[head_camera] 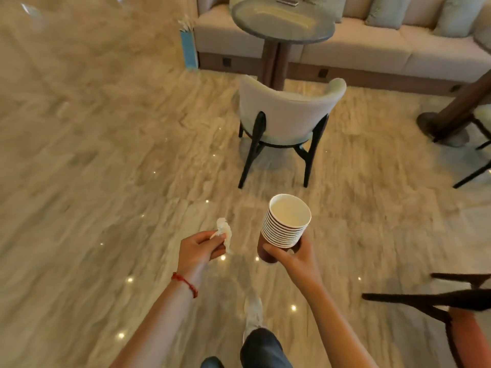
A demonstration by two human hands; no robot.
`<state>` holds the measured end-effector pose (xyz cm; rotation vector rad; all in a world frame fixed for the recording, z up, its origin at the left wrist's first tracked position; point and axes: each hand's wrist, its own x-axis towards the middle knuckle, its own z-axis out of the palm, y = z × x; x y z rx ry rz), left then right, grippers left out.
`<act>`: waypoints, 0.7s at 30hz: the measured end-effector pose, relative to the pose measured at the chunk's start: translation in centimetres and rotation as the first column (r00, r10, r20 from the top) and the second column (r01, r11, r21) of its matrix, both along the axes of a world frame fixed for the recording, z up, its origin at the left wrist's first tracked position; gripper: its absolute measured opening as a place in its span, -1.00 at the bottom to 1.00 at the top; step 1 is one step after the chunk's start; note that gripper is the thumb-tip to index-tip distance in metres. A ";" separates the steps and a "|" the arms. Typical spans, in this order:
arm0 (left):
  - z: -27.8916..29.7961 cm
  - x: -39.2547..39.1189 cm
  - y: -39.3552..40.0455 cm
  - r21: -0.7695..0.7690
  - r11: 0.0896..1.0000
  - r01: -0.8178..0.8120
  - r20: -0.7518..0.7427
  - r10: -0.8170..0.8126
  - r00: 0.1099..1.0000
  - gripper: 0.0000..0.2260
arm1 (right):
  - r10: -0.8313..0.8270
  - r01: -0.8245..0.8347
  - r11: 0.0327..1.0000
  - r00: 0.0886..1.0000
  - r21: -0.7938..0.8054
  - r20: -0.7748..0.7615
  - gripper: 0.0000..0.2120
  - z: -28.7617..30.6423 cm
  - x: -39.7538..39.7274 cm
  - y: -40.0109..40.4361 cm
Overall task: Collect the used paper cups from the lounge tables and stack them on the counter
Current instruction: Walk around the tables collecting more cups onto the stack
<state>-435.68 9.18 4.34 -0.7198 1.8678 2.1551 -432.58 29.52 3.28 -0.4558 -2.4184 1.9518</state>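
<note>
Cups nested into one tall stack are gripped by the right hand, whose fingers and thumb are curled round the brown lower part of the stack; the stack is held upright over the floor, tilted slightly away, with the white rims layered one above another and the pale inside of the top cup open to view. A crumpled white tissue is pinched between the thumb and fingers of the left hand, which is held just beside the stack but apart from it. A red string bracelet is worn on the left wrist. Both forearms are stretched forward above a glossy, beige, stone-patterned floor in which small points of ceiling light are mirrored. A light shoe and a dark trouser leg are seen below, between the arms. Ahead, a pale upholstered chair on dark legs is set with its back to the camera, before a round dark table on a brown pedestal. A flat dark object lies at the far edge of that table; what it is cannot be told. A long beige sofa with cushions runs behind the table. Dark chair legs and an orange seat are partly seen at the lower right.
</note>
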 end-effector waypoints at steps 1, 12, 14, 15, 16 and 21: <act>-0.3 -1.5 0.0 0.001 1.000 -0.005 0.000 0.005 1.000 -0.93 | 0.010 -0.010 1.000 1.000 0.007 -0.009 -0.28 -0.2 -1.8 0.0; -2.6 -20.3 -1.6 -0.072 0.983 -0.168 0.008 0.169 0.986 -0.87 | 0.251 -0.250 0.968 0.967 0.032 -0.040 -0.42 -3.0 -25.2 -0.4; -3.0 -23.6 -2.3 -0.064 0.974 -0.216 0.024 0.218 0.976 -0.86 | 0.273 -0.272 0.962 0.962 0.021 -0.019 -0.40 -3.5 -29.2 -1.3; -3.2 -25.0 -2.7 -0.050 0.969 -0.241 0.024 0.243 0.970 -0.87 | 0.288 -0.288 0.957 0.958 0.030 -0.007 -0.38 -3.5 -30.9 -1.9; -3.2 -26.5 -3.3 -0.044 0.964 -0.262 0.025 0.263 0.965 -0.89 | 0.306 -0.305 0.952 0.952 0.032 -0.002 -0.37 -3.6 -32.8 -2.7; -5.2 -35.7 -8.0 -0.033 0.938 -0.345 0.026 0.346 0.938 -0.95 | 0.382 -0.381 0.924 0.924 0.022 -0.024 -0.30 -5.3 -43.1 -7.8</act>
